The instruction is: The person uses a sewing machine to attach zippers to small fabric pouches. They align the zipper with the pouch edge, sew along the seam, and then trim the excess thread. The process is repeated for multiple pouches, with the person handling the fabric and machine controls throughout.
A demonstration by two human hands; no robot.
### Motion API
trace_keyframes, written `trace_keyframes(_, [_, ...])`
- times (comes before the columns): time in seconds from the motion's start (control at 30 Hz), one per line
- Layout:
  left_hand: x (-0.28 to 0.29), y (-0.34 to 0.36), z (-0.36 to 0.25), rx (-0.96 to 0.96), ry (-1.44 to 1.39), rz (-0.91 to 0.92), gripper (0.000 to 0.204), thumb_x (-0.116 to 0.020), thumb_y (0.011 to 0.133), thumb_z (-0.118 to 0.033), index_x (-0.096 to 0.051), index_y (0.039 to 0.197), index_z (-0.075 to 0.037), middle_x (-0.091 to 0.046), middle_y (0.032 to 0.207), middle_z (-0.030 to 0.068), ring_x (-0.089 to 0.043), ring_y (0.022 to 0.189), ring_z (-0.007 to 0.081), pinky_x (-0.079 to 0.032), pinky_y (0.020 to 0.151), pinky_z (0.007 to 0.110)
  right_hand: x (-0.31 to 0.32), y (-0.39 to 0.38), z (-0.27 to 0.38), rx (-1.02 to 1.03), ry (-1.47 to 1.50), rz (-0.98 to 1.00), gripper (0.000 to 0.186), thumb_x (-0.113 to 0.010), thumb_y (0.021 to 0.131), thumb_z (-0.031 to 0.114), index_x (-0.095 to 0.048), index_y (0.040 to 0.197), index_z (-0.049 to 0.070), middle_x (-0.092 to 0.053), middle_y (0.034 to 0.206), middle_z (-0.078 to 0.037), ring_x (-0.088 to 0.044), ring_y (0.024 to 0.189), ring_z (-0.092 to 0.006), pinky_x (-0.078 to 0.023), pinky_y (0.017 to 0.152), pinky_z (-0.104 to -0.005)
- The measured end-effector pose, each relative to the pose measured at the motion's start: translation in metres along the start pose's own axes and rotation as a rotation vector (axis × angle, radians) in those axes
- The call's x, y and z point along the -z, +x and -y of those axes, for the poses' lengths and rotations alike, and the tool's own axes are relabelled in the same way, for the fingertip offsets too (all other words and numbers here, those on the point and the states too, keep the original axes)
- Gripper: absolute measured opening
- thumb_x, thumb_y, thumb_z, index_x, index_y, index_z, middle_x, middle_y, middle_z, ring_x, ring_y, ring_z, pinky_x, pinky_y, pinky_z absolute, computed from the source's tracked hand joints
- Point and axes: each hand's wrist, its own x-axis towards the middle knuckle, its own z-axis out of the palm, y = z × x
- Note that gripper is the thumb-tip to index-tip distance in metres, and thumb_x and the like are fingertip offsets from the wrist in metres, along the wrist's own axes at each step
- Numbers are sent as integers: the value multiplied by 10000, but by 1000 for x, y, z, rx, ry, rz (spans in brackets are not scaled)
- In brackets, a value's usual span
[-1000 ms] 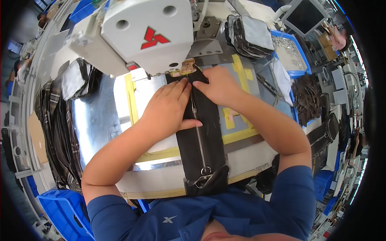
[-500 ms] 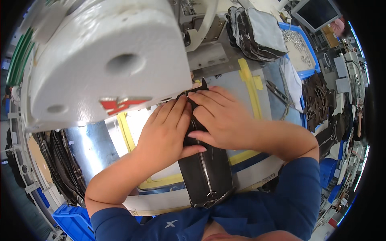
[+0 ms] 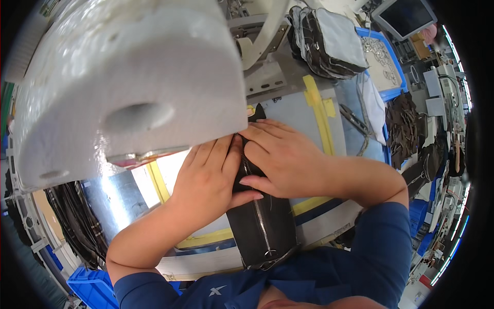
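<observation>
A long black panel (image 3: 282,224) with a metal zipper (image 3: 261,219) along its middle lies lengthwise from the machine toward my body. Its far end reaches beneath the white sewing machine head (image 3: 170,77). My left hand (image 3: 206,177) rests flat on the panel's left side, fingers stretched forward and thumb pointing toward the zipper. On the right side, my right hand (image 3: 288,157) presses down with fingers extended, its thumb close to the zipper teeth. Some fingertips of the left hand are hidden beneath the machine head, and the needle area is hidden too.
Yellow tape strips (image 3: 320,113) mark the work surface. A stack of dark and grey pieces (image 3: 337,44) stands at the back. Behind right is a blue tray (image 3: 383,62) with metal rings, near tweezers or snips (image 3: 354,118). Dark strips (image 3: 77,221) hang at left above a blue crate (image 3: 92,283).
The machine head looms larger and lower in view, covering more of the left fingertips. Both hands and the panel sit slightly nearer to me, with their hold on each other unchanged.
</observation>
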Motion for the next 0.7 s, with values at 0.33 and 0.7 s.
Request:
trace_keyframes(0.33, [-2,-3,-2,21,1,11,1033,-910,665,-560,-584,1366,126,-566,1449,306,-570,1313,470,-461,1143,531,-5,-2,0,4,47,-11,605,-807,869,354,-619,1226,-96,-620,1349,-272,-599,1302,-410,-471,1151,-455])
trace_keyframes(0.7, [-11,-6,5,-14,55,41,1097,-876,678,-602,-519,1433,109,-491,1552,299,-506,1375,495,-399,1163,559,4,-9,-14,-67,125,-1,486,-775,907,368,-652,1162,-26,-651,1344,-219,-631,1264,-388,-503,1093,-466])
